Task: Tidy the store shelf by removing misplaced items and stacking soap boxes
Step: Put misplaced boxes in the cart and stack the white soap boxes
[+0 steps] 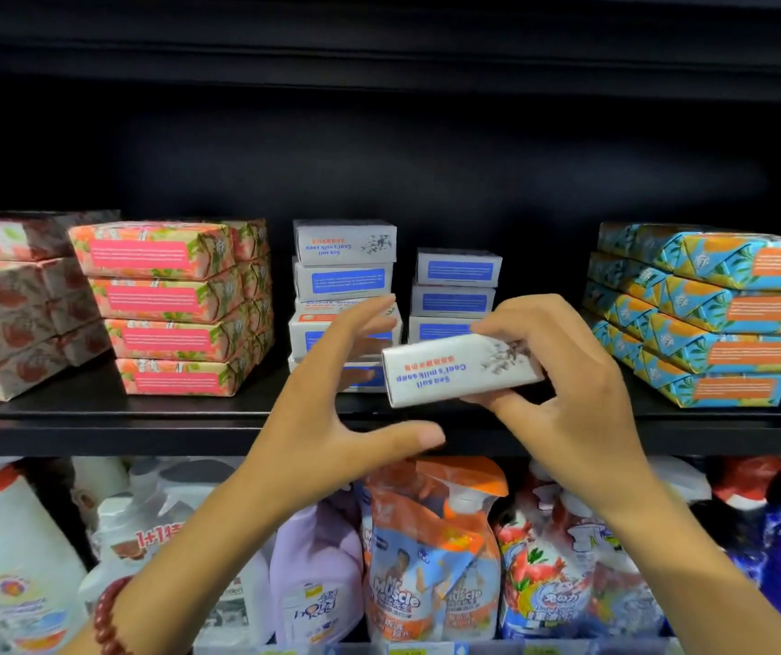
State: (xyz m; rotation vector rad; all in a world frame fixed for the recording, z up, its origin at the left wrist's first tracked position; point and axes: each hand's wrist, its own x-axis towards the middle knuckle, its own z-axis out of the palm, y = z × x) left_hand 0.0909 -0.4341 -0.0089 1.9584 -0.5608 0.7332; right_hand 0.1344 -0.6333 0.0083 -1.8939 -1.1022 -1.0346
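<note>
My right hand grips a white soap box with blue upside-down lettering, holding it in front of the black shelf. My left hand hovers open just left of the box, fingers spread, touching nothing. Behind the hands stand two stacks of the same white and blue soap boxes: a taller left stack and a shorter right stack. The lower boxes of both stacks are partly hidden by my hands.
Pink floral soap packs are stacked at the left, with more at the far left. Blue and orange packs are stacked at the right. Below the shelf stand spray bottles and refill pouches.
</note>
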